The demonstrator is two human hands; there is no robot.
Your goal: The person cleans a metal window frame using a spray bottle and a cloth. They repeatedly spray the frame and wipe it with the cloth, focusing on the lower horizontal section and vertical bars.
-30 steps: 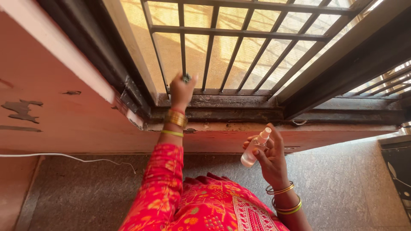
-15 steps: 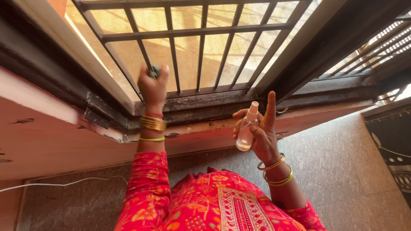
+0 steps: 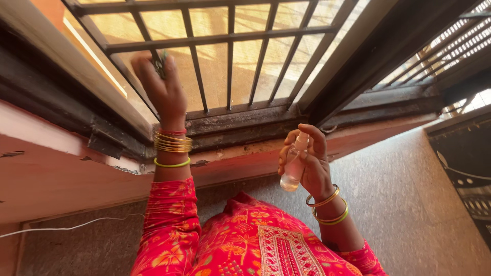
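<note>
While raised against the window grille [image 3: 230, 61], the left hand [image 3: 161, 89] has its grip closed around a small dark-green thing [image 3: 160, 60], mostly hidden, pressed on a slanted bar. Lower right, the right hand [image 3: 312, 163] wraps a clear spray bottle [image 3: 294, 163], forefinger curled over its white cap, above the sill [image 3: 240, 148].

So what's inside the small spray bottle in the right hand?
The spray bottle looks clear and colourless throughout; any liquid level cannot be made out. The right hand wraps its upper part, with the index finger covering the nozzle.
</note>
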